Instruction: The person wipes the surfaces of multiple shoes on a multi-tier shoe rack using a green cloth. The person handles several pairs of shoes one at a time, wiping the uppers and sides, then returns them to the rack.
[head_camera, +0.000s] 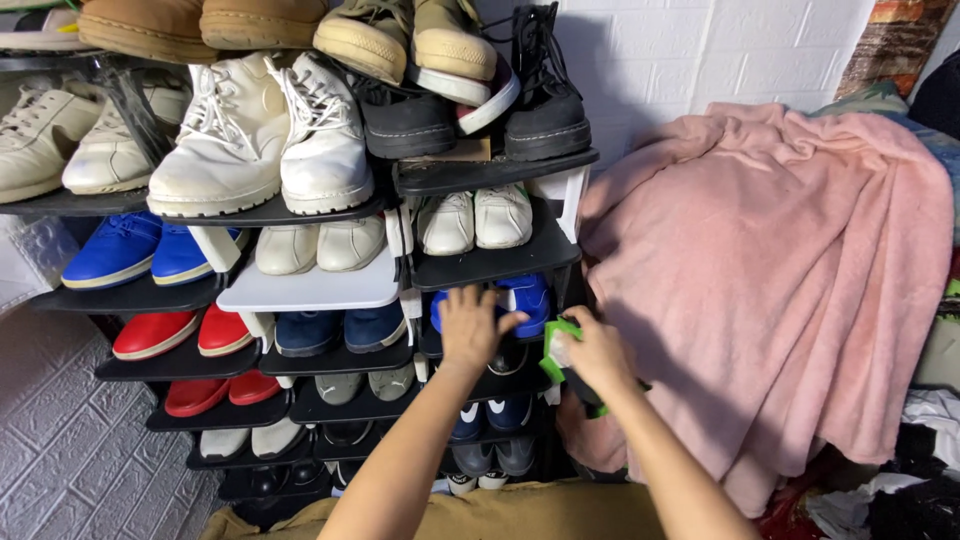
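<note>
From up here I look down on a tall black shoe rack (490, 265) packed shelf by shelf. The top tiers carry tan boots (200, 25), white high-top sneakers (265, 135) and black shoes (545, 100); below them sit blue sneakers (145, 250), cream slip-ons (320, 245) and a white pair (475, 218); lower still, red shoes (185, 332) and navy ones (340, 328). A big pink blanket (790, 280) is heaped just beside the rack's right edge, crowding that side.

My left hand (470, 325) reaches into a middle shelf, fingers spread and resting on a blue shoe (525, 300) — touching it, not closed round it. My right hand (595, 355) is just beside the rack's corner post, fingers curled tight on a green and white object (556, 345) — I cannot tell what kind of tool it is. Its dark lower end pokes out under the palm, in front of the blanket.
</note>
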